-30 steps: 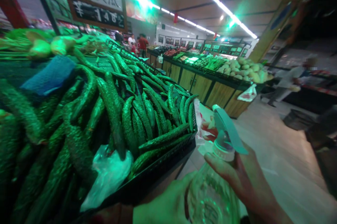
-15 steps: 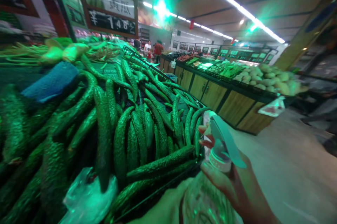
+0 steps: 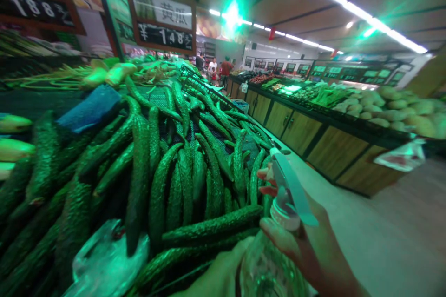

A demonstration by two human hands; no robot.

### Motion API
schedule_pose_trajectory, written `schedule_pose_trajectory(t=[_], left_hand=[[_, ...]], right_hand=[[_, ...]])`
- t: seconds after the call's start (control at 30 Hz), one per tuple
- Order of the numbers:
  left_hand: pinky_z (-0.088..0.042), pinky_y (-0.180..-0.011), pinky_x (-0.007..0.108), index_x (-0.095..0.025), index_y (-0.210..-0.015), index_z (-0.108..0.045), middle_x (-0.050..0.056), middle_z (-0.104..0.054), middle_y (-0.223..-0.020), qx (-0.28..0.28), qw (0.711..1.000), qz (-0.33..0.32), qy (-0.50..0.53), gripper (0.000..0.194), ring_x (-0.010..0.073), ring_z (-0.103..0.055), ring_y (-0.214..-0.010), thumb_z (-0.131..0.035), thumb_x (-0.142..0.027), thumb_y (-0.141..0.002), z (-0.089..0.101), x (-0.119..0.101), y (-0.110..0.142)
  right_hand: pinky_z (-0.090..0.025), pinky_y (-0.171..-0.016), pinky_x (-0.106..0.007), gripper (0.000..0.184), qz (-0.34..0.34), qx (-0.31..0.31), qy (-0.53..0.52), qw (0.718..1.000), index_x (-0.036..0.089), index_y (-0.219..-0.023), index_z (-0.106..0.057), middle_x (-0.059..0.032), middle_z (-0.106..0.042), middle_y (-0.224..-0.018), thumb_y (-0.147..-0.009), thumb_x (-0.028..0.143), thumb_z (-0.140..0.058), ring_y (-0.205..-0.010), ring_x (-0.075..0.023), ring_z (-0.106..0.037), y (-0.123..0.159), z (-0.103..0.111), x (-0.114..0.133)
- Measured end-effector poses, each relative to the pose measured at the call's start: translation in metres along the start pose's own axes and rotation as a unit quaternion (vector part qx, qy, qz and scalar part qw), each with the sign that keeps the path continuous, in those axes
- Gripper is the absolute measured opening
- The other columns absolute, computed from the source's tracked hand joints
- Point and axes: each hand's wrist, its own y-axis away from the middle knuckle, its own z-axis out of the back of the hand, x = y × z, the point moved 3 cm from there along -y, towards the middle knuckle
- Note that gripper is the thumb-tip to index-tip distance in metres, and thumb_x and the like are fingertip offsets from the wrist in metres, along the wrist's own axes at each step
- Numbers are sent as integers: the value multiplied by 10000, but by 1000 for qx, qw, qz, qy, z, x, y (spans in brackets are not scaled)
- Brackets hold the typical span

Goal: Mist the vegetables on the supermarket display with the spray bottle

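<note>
My right hand (image 3: 296,241) is wrapped round the neck of a clear spray bottle (image 3: 272,269) with a pale teal spray head. Its thumb lies along the collar, and the fingertips show at the trigger side. My left hand (image 3: 223,267) comes in at the bottom, partly behind the bottle; its fingers are hidden. Under and ahead of the nozzle lies a heap of long, bumpy green cucumbers (image 3: 167,181). One single cucumber (image 3: 212,222) rests crosswise near the front edge, close to the bottle. A clear plastic bag (image 3: 108,260) sits over the cucumbers at lower left.
A blue cloth-like piece (image 3: 88,108) lies on the heap at left. Price signs (image 3: 163,20) hang above. Across the aisle floor (image 3: 369,236) stands a wooden produce counter (image 3: 306,132) with melon-like produce and greens. People (image 3: 226,67) stand far back.
The view has swung left, so the heap and signs sit further right in the picture. My right hand keeps the spray bottle in nearly the same place in view.
</note>
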Motion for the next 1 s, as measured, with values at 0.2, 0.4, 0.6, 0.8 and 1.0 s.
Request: schedule_pose_trajectory(t=[0.2, 0.4, 0.6, 0.8, 1.0], left_hand=[[-337, -1222, 542, -215, -1425, -511, 131, -571, -1479, -15, 994, -70, 87, 881, 379, -460, -1437, -898, -145, -638, -25, -6, -19], [-301, -1231, 576, -231, -1481, -451, 143, -513, -1532, -57, 987, -117, 92, 947, 396, -303, -1521, -849, -23, -647, -43, -14, -34], [-403, -1183, 529, -206, -1445, -496, 162, -541, -1511, -156, 980, -111, 43, 950, 402, -407, -1467, -878, -1, -599, -48, -7, -34], [-439, -1161, 495, -269, -1427, -488, 122, -479, -1569, -213, 969, -111, 60, 917, 382, -399, -1476, -843, 22, -633, -62, -9, -29], [-365, -1206, 509, -200, -1410, -496, 162, -505, -1531, -282, 951, -112, 57, 951, 389, -360, -1496, -867, 23, -563, -67, -3, -22]], right_hand=[[-604, -764, -370, 537, 2, 39, -51, 998, 296, -1320, -516, -27, -708, -1020, -808, 239, -669, -1098, -291, -660, -13, 16, 3], [-545, -575, -266, 546, 50, 66, -86, 993, 305, -1322, -530, -55, -589, -1354, -799, 285, -686, -1119, -283, -642, -26, 32, 3], [-555, -622, -286, 578, 83, 120, -131, 981, 266, -1332, -525, -71, -615, -1301, -781, 302, -695, -1050, -263, -650, -40, 33, -1], [-564, -694, -334, 470, 141, 165, -168, 962, 215, -1210, -588, -70, -682, -1153, -748, 256, -665, -907, -228, -670, -48, 28, 8], [-553, -777, -359, 556, 161, 195, -186, 949, 200, -1286, -565, -59, -702, -1130, -745, 261, -675, -874, -203, -675, -52, 15, 10]])
